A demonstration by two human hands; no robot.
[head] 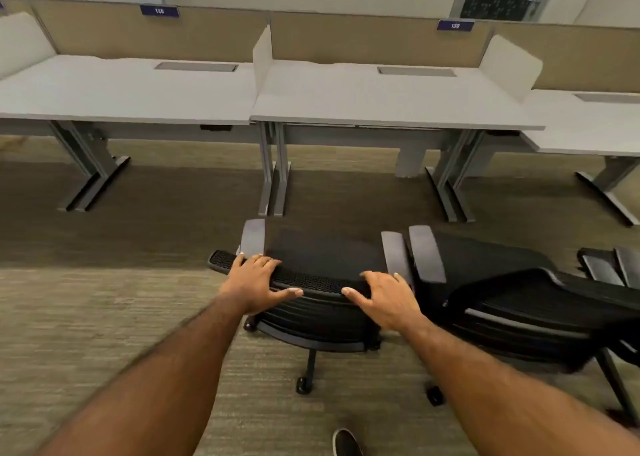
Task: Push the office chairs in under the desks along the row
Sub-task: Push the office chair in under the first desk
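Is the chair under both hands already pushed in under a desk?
No: the chair stands out on the carpet, clear of the desk, with the left hand and right hand on its backrest.

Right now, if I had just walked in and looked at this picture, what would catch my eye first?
Two bare forearms reach in from the bottom, with the left hand and right hand resting on the top edge of a black mesh office chair in the centre. It stands on the carpet, not yet under the white desk ahead. A second black chair crowds close on its right.
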